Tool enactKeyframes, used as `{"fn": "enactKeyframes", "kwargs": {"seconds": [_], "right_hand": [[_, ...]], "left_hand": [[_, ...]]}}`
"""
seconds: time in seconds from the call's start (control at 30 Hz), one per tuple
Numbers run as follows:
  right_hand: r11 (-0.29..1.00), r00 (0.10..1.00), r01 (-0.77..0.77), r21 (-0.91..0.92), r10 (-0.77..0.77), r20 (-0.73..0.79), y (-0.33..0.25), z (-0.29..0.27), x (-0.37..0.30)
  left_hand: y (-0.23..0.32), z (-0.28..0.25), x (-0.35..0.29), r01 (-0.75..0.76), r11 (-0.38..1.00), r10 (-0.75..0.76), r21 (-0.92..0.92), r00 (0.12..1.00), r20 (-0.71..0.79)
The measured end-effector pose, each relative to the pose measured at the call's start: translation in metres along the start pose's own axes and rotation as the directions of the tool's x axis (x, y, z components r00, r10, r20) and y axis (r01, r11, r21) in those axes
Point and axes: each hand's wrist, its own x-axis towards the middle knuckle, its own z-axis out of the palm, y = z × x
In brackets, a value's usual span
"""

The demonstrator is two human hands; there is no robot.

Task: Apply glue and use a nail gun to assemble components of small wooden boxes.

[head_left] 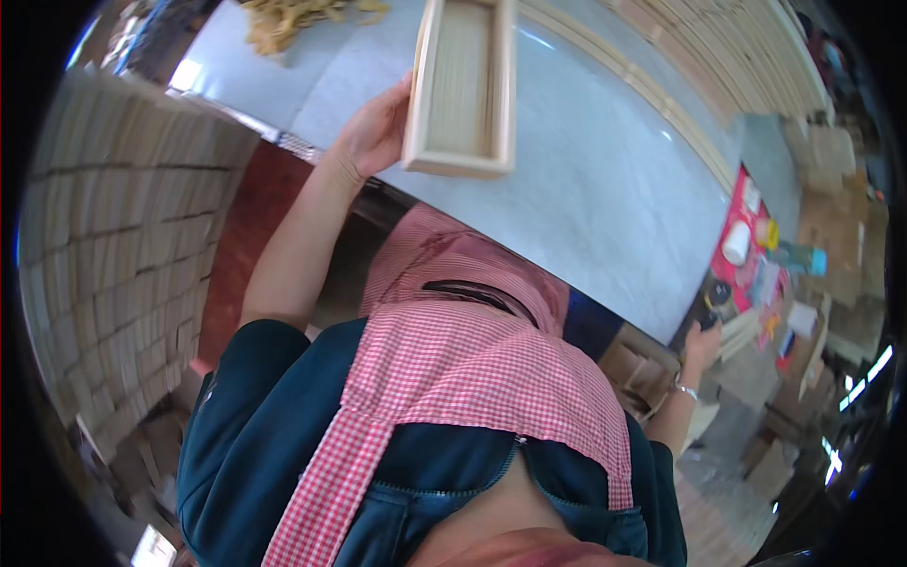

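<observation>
My left hand (380, 130) grips a long, shallow, pale wooden box (503, 104) by its left side, above the grey-white tabletop (605, 189). The box's open side faces me, and its far end runs out of the picture. Out at the far right, my right hand (701, 348), with a bracelet on the wrist, is closed around a small dark object (709, 322) whose kind I cannot make out. Beside that hand lie a round black item (719, 292) and a red sheet (740, 210) with small things on it.
Curly tan strips (283, 24) are heaped at the table's far left. Long wooden slats (727, 47) lie across its far side. A white cup-like container (736, 243) and a teal bottle (801, 257) are on the right. Tall stacks of boards (123, 217) stand at left.
</observation>
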Motion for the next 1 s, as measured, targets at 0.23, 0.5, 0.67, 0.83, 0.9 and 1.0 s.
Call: {"fn": "enactKeyframes", "kwargs": {"seconds": [0.23, 0.5, 0.67, 0.83, 0.9, 1.0], "right_hand": [[1.000, 0.991, 0.015, -0.014, -0.017, -0.135, 0.034, 0.035, 0.017], [0.765, 0.787, 0.562, 0.313, -0.379, -0.487, -0.067, 0.017, -0.012], [0.489, 0.689, 0.723, 0.489, -0.569, -0.449, -0.166, 0.053, -0.062], [0.483, 0.640, 0.764, 0.427, -0.649, -0.411, -0.210, 0.059, -0.099], [0.449, 0.607, 0.792, 0.414, -0.653, -0.453, -0.214, 0.062, -0.101], [0.489, 0.606, 0.794, 0.361, -0.606, -0.514, -0.217, 0.067, -0.099]], "left_hand": [[0.011, -0.050, -0.046, -0.215, 0.761, 0.408, 0.612, 0.892, -0.194], [-0.044, 0.020, -0.072, -0.002, -0.703, 0.609, 0.711, 0.516, 0.603], [-0.054, 0.018, -0.060, 0.206, -0.694, 0.545, 0.690, 0.777, 0.316], [0.006, 0.033, -0.147, 0.074, -0.688, 0.685, 0.722, 0.397, 0.611], [0.037, 0.044, -0.200, 0.256, -0.603, 0.787, 0.755, 0.345, 0.512], [0.101, 0.028, -0.264, 0.592, -0.601, 0.674, 0.538, 0.013, 0.739]]}}
